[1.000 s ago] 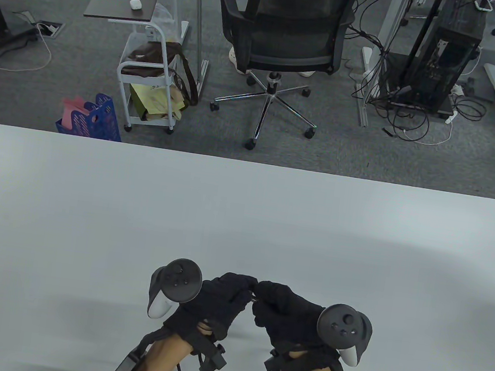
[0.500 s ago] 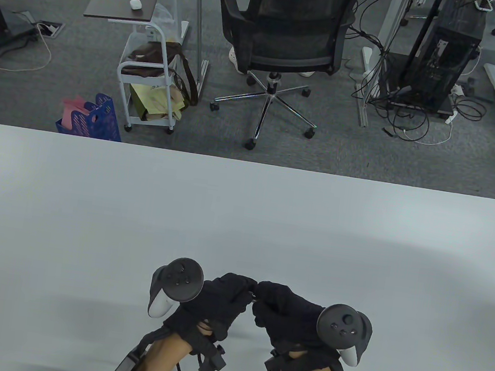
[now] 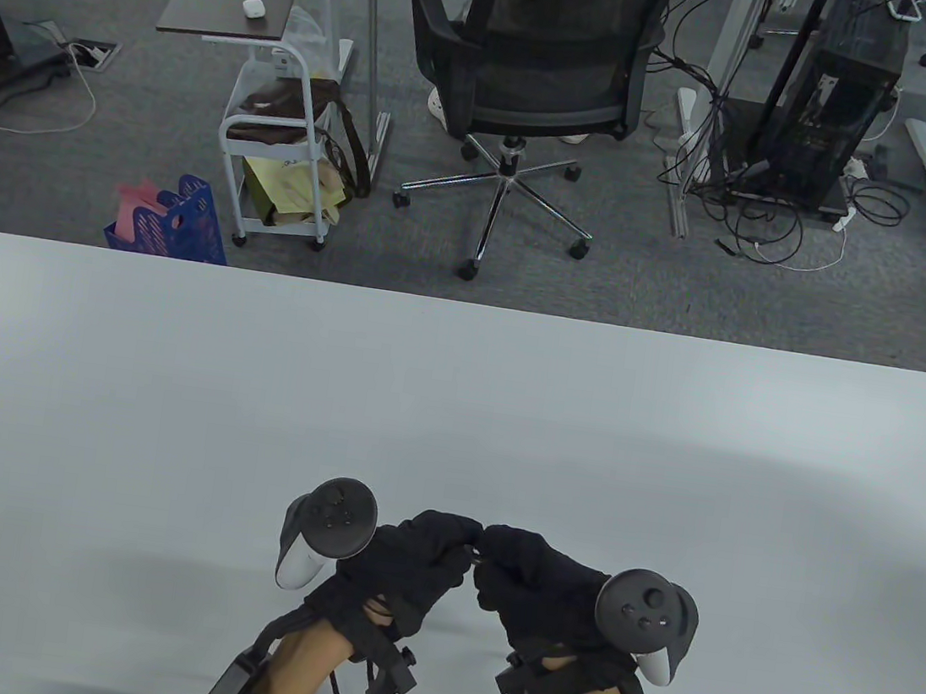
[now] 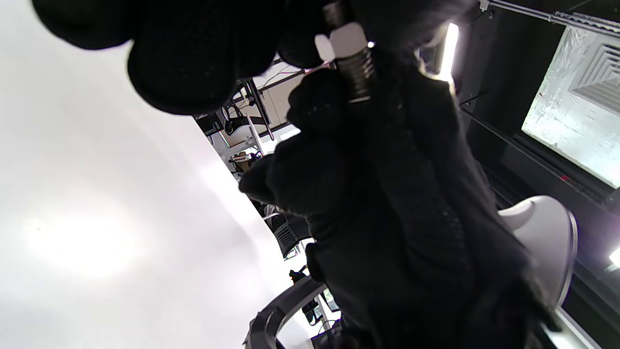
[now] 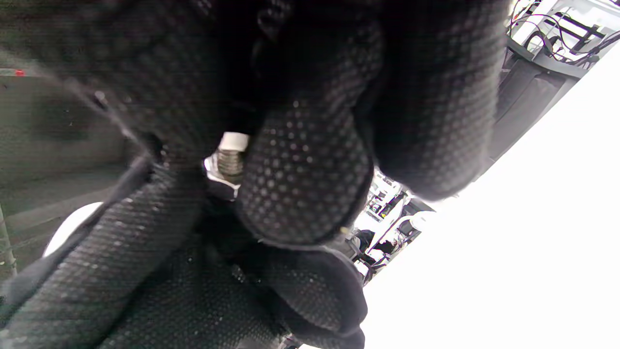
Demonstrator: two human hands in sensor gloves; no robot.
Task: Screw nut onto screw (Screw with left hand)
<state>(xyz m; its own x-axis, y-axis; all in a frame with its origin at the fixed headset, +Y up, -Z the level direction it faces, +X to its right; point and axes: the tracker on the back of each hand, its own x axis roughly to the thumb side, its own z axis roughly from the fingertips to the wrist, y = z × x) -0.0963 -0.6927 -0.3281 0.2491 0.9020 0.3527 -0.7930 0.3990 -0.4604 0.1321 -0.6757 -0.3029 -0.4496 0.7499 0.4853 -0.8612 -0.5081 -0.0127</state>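
In the table view my left hand and right hand meet fingertip to fingertip low over the white table, near its front edge. The parts are hidden between them there. In the left wrist view a pale hex nut sits on a threaded metal screw. My left fingertips pinch the nut. The screw's shaft runs into my right hand, which grips it. The right wrist view shows a short stretch of thread between the gloved fingers.
A black office chair stands on the floor beyond the table's far edge. A white rolling cart and a blue crate stand to its left. A computer tower with cables stands at the back right.
My left hand has rolled slightly, its tracker shifting a little up. Both hands stay joined at the same spot. The right hand has hardly moved.
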